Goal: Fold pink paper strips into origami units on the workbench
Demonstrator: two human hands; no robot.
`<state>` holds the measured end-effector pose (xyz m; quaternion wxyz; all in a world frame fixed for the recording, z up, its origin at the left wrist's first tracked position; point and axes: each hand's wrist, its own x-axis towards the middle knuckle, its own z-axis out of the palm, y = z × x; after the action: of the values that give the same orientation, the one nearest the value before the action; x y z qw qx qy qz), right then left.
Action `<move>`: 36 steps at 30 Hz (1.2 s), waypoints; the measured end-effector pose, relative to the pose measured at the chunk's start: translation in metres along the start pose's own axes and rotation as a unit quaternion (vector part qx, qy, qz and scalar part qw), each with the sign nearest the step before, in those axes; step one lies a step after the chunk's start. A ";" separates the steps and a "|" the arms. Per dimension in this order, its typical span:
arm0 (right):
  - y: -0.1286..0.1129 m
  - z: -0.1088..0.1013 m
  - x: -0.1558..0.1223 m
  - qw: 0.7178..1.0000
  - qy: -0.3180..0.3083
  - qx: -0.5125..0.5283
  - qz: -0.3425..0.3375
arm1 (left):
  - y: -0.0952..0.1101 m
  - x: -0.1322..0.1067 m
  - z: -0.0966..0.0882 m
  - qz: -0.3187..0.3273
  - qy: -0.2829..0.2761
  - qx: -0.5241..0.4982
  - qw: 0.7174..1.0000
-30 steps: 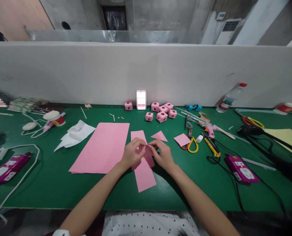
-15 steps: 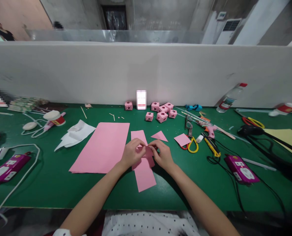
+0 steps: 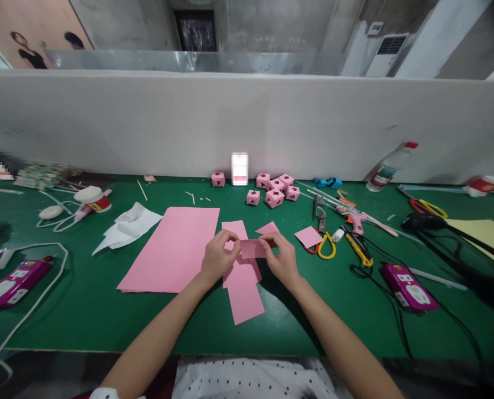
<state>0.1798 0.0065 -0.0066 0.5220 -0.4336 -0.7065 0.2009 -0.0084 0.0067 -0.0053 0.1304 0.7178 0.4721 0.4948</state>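
My left hand [image 3: 217,256] and my right hand [image 3: 281,257] both pinch a small folded pink paper piece [image 3: 252,249], held a little above the green table [image 3: 85,310]. Under my hands lies a long pink paper strip [image 3: 243,288]. A large pink sheet [image 3: 176,246] lies just to the left of it. A pink triangle scrap [image 3: 267,228] shows behind my right hand, and a small pink square [image 3: 308,236] lies to its right.
Several pink paper cubes [image 3: 274,191] stand near the white partition [image 3: 247,122]. Right of my hands lie scissors [image 3: 325,244], a utility knife [image 3: 358,247], a pink glue gun [image 3: 353,219] and a purple power strip [image 3: 408,285]. White paper [image 3: 126,227] and another power strip [image 3: 12,282] lie on the left.
Both hands have lifted the small pink piece slightly and turned it, so it now shows as a flat rectangle between my fingertips. The sheets on the table have not moved.
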 end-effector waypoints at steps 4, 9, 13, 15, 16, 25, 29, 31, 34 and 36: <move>0.000 -0.001 0.000 1.000 0.000 0.006 -0.002 | 0.002 0.002 -0.001 0.003 0.002 -0.017 1.000; -0.002 0.002 -0.001 0.999 -0.031 0.015 -0.015 | 0.003 0.002 0.002 0.068 -0.079 -0.025 0.994; -0.003 0.004 -0.003 0.998 -0.053 -0.005 -0.025 | 0.002 0.000 0.005 0.091 -0.085 -0.006 0.992; -0.002 0.005 -0.004 0.998 -0.058 -0.023 -0.031 | 0.001 -0.001 0.005 0.097 -0.090 0.008 0.991; -0.002 0.005 -0.004 0.997 -0.058 -0.034 -0.035 | 0.001 -0.001 0.005 0.099 -0.092 0.015 0.991; 0.009 -0.009 0.007 0.995 0.027 -0.091 -0.008 | -0.002 0.003 -0.002 0.069 -0.046 0.016 0.996; 0.007 -0.007 0.006 0.998 -0.004 -0.058 -0.030 | -0.002 0.003 -0.002 0.083 -0.049 0.031 0.995; 0.005 -0.003 0.002 0.996 -0.051 -0.046 -0.052 | 0.000 0.001 -0.001 0.110 -0.067 0.052 0.990; 0.003 0.002 -0.001 0.993 -0.082 -0.053 -0.065 | 0.003 -0.002 0.000 0.146 -0.084 0.082 0.982; 0.003 0.002 -0.002 0.994 -0.076 -0.057 -0.063 | 0.004 -0.003 0.000 0.159 -0.086 0.092 0.979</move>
<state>0.1791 0.0070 -0.0103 0.4532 -0.4004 -0.7803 0.1595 -0.0064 0.0026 -0.0044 0.0236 0.8324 0.3830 0.3999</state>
